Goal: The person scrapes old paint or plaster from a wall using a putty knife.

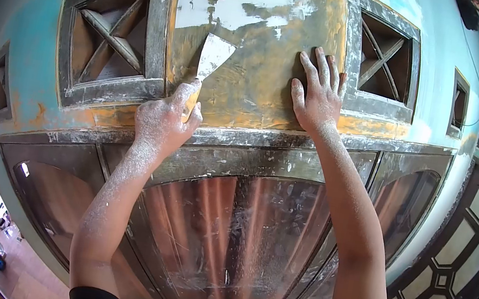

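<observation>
Left hand [162,122] clenches scraper [212,56], long axis near upright, blade up; right hand [317,96] spread flat

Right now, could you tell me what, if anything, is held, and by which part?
The left hand holds a putty knife by its handle, hidden within the grip, blade against the wall. The right hand lies flat on the wall, empty.

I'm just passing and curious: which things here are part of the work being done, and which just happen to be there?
In use: scraper gripped in the left hand; right hand pressed flat on the scraped wall patch.
Just nearby: left vent, right vent, window glass below, patterned door at the right.
</observation>
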Motion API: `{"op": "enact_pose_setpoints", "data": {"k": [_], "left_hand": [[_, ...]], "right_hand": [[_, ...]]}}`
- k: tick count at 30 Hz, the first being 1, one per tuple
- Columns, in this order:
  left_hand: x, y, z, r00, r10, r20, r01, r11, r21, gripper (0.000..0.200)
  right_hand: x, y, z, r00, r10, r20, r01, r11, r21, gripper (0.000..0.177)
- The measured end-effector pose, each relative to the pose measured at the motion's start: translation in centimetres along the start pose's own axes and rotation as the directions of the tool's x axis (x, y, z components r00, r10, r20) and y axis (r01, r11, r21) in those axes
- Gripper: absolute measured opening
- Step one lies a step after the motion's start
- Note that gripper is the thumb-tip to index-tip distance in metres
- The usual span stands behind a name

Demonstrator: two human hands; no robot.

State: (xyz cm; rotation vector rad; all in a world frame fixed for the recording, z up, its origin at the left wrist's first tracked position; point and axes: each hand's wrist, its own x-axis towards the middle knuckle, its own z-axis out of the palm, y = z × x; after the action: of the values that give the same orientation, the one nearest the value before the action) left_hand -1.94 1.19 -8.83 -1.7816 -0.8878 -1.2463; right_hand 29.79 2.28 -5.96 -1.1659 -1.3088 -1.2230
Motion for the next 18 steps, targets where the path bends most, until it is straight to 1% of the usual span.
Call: {"op": "enact_pose_setpoints", "data": {"k": [2, 4, 5, 7, 9, 11, 12, 15, 16, 17, 18], "left_hand": [[-0.2, 0.3, 0.2, 1.000, 0.000, -0.022, 0.000, 1.000, -0.018, 0.044], [-0.9, 0.5, 0.9, 0.998, -0.058, 0.015, 0.059, 0.996, -0.073, 0.042], [-1.2, 0.5, 1.5, 0.998, -0.059, 0.014, 0.060, 0.995, -0.075, 0.042], [-1.6, 0.4, 2.4, 0.998, 0.000, -0.064, -0.002, 0.999, -0.034, 0.045], [-1.8, 0.5, 2.7, 0.997, 0.014, -0.070, -0.016, 1.000, -0.025, 0.047], [-1.6, 0.9, 2.8, 0.996, 0.019, -0.088, -0.025, 0.998, -0.060, 0.046], [-0.9, 1.1, 2.5, 0.997, -0.018, -0.079, 0.010, 0.995, -0.099, 0.044], [1.6, 0.4, 1.1, 0.994, -0.064, -0.084, 0.058, 0.996, -0.074, 0.043], [2.0, 0.5, 0.5, 0.993, -0.069, -0.098, 0.056, 0.990, -0.129, 0.042], [1.7, 1.0, 0.0, 0.993, -0.074, -0.092, 0.062, 0.991, -0.122, 0.042], [1.1, 1.8, -0.4, 0.991, -0.121, -0.047, 0.114, 0.983, -0.143, 0.040]], "right_hand": [[0.0, 0.0, 0.0, 1.000, 0.003, -0.002, -0.003, 1.000, -0.003, 0.058], [-0.2, 0.1, 0.0, 1.000, 0.000, 0.003, 0.000, 1.000, -0.008, 0.058], [-0.2, 0.1, 0.0, 1.000, -0.003, 0.000, 0.003, 1.000, -0.010, 0.058], [-0.2, 0.1, 0.0, 1.000, -0.008, -0.004, 0.008, 1.000, -0.009, 0.058], [-0.3, 0.2, 0.0, 1.000, -0.008, -0.012, 0.008, 1.000, -0.005, 0.058], [-0.4, 0.3, 0.1, 1.000, -0.004, -0.009, 0.004, 1.000, 0.002, 0.058], [-0.4, 0.2, 0.1, 1.000, -0.004, -0.014, 0.004, 1.000, 0.006, 0.058], [-0.5, 0.2, 0.0, 1.000, -0.004, -0.022, 0.004, 1.000, 0.013, 0.058], [-0.5, 0.3, 0.0, 1.000, -0.001, -0.022, 0.001, 1.000, 0.009, 0.057], [-0.6, 0.2, -0.1, 1.000, 0.002, -0.020, -0.002, 1.000, 0.007, 0.057], [-0.7, 0.2, -0.1, 1.000, 0.010, -0.016, -0.010, 1.000, 0.004, 0.057]]}}
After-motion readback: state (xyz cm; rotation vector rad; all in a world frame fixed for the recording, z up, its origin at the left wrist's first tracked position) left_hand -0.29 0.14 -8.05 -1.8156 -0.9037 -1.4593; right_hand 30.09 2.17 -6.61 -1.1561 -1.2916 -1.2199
